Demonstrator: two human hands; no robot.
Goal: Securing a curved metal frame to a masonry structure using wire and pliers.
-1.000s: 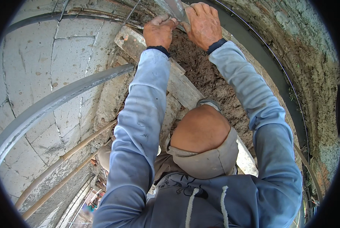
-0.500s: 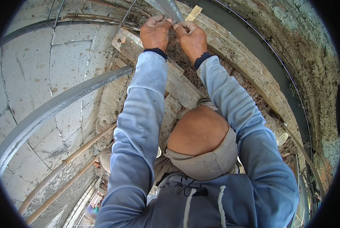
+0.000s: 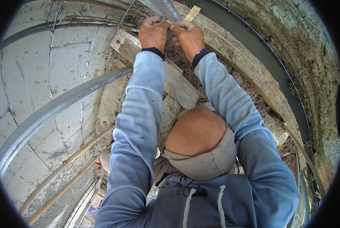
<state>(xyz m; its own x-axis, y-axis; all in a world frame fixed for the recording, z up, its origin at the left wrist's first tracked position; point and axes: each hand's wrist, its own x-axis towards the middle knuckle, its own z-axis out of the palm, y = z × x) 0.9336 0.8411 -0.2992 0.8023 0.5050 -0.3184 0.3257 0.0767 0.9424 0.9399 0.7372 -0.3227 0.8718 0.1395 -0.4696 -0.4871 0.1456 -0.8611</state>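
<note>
Your L hand (image 3: 152, 35) & R hand (image 3: 189, 38) meet by far grey metal post (image 3: 166, 8); can't tell if either grip's closed.

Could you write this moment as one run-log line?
left hand: at end of grey bar | right hand: fingertips close to left's | anything held: can't tell | nearby: wooden board, soil

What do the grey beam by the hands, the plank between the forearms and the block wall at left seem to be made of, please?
Grey beam: probably metal, smooth with a dull sheen. Plank: likely wood, rough and stained, flat like sawn board. Block wall: perhaps concrete, matte grey, brown-spotted, with visible joints.
</note>
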